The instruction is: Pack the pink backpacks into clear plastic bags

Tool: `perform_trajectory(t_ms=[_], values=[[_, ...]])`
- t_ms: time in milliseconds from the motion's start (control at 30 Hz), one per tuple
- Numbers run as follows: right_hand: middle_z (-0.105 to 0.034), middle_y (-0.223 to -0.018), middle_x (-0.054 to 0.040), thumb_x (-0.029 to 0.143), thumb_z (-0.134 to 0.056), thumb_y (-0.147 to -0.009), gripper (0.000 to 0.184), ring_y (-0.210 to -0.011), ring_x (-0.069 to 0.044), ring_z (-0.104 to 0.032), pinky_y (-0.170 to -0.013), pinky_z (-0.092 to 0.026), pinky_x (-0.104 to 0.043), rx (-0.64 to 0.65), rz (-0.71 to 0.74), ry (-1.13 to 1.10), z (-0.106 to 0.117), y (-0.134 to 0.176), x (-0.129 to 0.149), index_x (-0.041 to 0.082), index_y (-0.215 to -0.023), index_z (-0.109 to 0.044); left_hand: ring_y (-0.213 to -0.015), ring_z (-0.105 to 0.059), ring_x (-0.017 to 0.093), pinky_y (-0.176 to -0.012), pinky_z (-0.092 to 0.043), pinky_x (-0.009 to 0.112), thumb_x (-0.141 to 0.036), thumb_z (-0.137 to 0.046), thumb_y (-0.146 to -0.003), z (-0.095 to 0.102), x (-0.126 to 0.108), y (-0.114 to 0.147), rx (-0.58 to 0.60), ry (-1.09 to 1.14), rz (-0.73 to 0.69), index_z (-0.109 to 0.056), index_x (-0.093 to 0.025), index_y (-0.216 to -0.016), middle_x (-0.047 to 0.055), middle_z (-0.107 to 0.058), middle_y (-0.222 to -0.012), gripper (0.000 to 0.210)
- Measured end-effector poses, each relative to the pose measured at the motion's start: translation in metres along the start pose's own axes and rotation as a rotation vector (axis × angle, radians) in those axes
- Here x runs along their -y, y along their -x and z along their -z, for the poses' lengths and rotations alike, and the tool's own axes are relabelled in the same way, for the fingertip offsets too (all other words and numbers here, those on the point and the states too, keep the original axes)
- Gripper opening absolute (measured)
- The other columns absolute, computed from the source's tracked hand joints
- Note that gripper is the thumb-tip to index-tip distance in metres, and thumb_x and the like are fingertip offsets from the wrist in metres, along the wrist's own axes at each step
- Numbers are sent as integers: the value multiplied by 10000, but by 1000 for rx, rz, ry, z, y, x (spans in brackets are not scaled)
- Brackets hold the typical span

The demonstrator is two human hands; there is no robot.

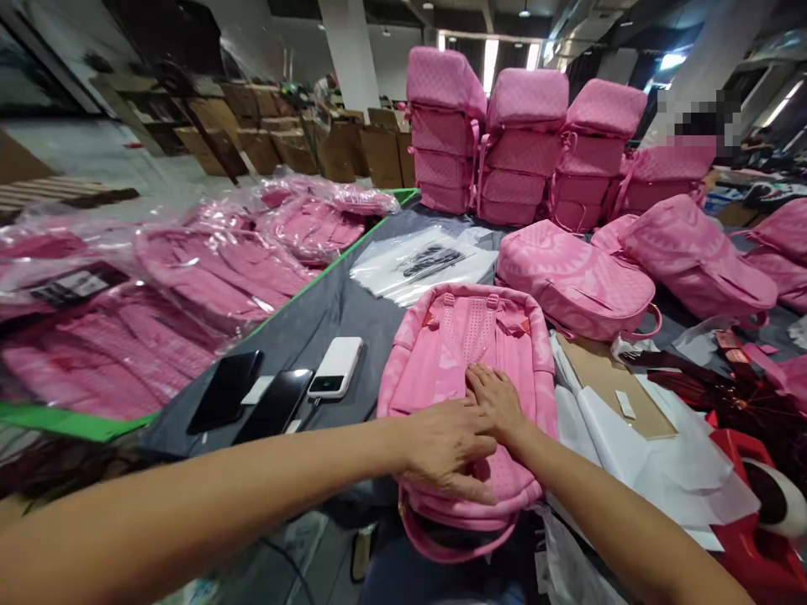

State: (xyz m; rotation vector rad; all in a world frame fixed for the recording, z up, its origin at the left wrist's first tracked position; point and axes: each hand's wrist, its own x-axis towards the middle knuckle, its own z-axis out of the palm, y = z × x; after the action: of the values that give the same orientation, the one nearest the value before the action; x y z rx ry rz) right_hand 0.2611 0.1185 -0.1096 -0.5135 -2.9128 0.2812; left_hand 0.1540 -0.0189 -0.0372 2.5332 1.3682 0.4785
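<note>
A pink backpack (416, 353) lies on the dark cloth-covered table with its perforated back panel and shoulder straps facing up. Its looped handle (441, 550) hangs over the near edge. My left hand (450, 445) reaches across the middle of the bag, fingers outstretched and spread. Just beyond it my right hand (498, 403) rests on the straps with its fingers extended and close together. The two hands overlap, so part of the right hand is hidden. Nothing can be made out inside either hand.
Left of the bag lie a white power bank (336, 367) and two dark phones (227, 391). Clear plastic bags (429, 260) sit behind it. Bagged pink backpacks (214, 269) fill the left side; unbagged stacks (526, 101) stand behind. Papers (668, 479) and a red tape dispenser (744, 529) lie right.
</note>
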Motion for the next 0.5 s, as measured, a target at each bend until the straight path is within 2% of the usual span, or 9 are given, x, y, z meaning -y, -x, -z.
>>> perform_trajectory(t_ms=[67, 167, 233, 300, 333, 367, 433, 467, 500], values=[[-670, -1349, -177, 227, -417, -1038, 334, -1291, -288, -596, -1084, -434, -458, -37, -36, 0, -4, -2, 1, 161, -1266, -652, -866, -597, 241, -875, -468, 371, -417, -535, -993, -22, 2, 0, -12, -118, -43, -667, -232, -840, 78, -684, -865, 274], [-727, -1177, -188, 205, -244, -1063, 438, -1070, -281, -686, -953, -496, -435, -102, -97, -9, 1, -4, -2, 117, -1258, -626, -819, -592, 226, -848, -476, 357, -209, -501, -965, -60, 24, -2, -43, -173, 27, -646, -230, -804, 73, -680, -819, 218], [-730, -1143, -184, 196, -150, -1062, 509, -1004, -266, -691, -893, -509, -414, -157, -107, -32, 12, -1, -4, 105, -1289, -596, -858, -597, 235, -883, -479, 371, -201, -492, -960, -79, 35, -1, -67, -192, 83, -660, -219, -839, 88, -691, -861, 208], [-734, -1125, -151, 213, -216, -1055, 453, -1007, -242, -682, -902, -499, -389, -192, -35, -64, 27, 7, -1, 144, -1255, -616, -972, -605, 254, -988, -460, 410, -233, -499, -970, -87, 39, 1, -95, -220, 140, -684, -206, -942, 105, -708, -966, 189], [-738, -1097, -133, 230, -296, -1043, 386, -994, -230, -677, -907, -490, -379, -181, 89, -79, 35, 13, 3, 166, -1206, -640, -1049, -600, 264, -1055, -431, 437, -253, -524, -967, -88, 40, 1, -108, -235, 163, -691, -209, -1005, 106, -712, -1036, 177], [-742, -1036, -115, 251, -380, -1022, 312, -951, -221, -673, -892, -483, -371, -142, 280, -83, 42, 21, 8, 184, -1133, -663, -1126, -587, 275, -1117, -391, 465, -268, -555, -958, -85, 40, 2, -118, -250, 178, -691, -217, -1073, 102, -710, -1107, 185], [-720, -858, -69, 289, -490, -984, 205, -785, -197, -645, -767, -465, -348, 6, 753, -43, 53, 34, 21, 203, -947, -672, -1288, -522, 302, -1208, -293, 519, -309, -598, -952, -74, 42, 3, -144, -282, 219, -663, -234, -1233, 99, -677, -1270, 299], [-699, -799, -52, 312, -515, -978, 203, -709, -185, -617, -686, -437, -334, 96, 939, -3, 57, 40, 28, 203, -886, -660, -1367, -466, 323, -1231, -249, 555, -350, -594, -964, -67, 43, 4, -160, -293, 267, -628, -243, -1322, 105, -635, -1365, 375], [-686, -776, -39, 334, -536, -974, 208, -660, -174, -596, -620, -402, -323, 180, 1039, 35, 59, 43, 34, 201, -866, -652, -1434, -397, 352, -1237, -216, 599, -408, -572, -981, -61, 45, 5, -176, -294, 342, -582, -251, -1401, 116, -572, -1461, 448]])
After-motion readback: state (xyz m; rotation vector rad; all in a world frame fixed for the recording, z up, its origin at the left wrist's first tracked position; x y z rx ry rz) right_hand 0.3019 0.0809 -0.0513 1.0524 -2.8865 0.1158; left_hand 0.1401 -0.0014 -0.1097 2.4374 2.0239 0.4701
